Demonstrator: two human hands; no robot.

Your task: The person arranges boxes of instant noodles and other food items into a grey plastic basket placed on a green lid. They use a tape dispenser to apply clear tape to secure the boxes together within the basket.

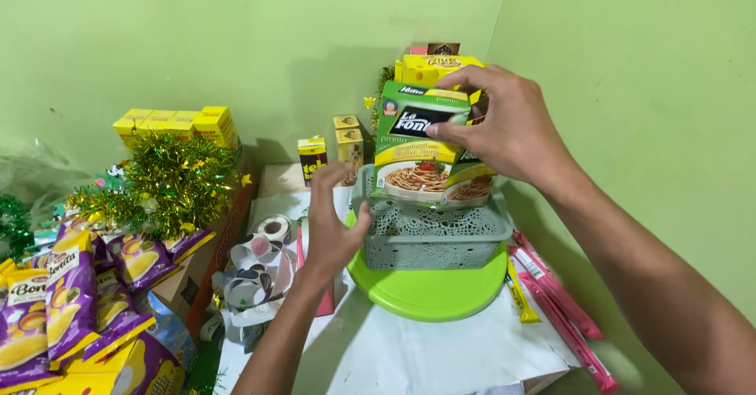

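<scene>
A green pasta box [421, 147], printed with a plate of noodles, is pinched at its upper right corner by the fingers of the right hand [504, 123] and is held upright in a grey lattice basket [433, 233]. The basket is seen standing on a round lime-green plate [429, 293] directly below that hand. The left hand [331, 222] is held half open with its fingers curled against the basket's left wall; nothing is gripped by it. Behind the right hand, yellow boxes [433, 68] are stacked, though their number cannot be told. Just beyond the left hand, three small cartons [335, 147] in yellow and dark print are stood against the wall. Below the right forearm, several long pink sachets [555, 296] and one yellow one [520, 293] are laid on white paper. Well to the left of the left hand, gold tinsel [169, 182] is heaped below four yellow boxes [177, 125], and many purple snack bags [71, 293] with yellow print are spread, too overlapped to be counted.
</scene>
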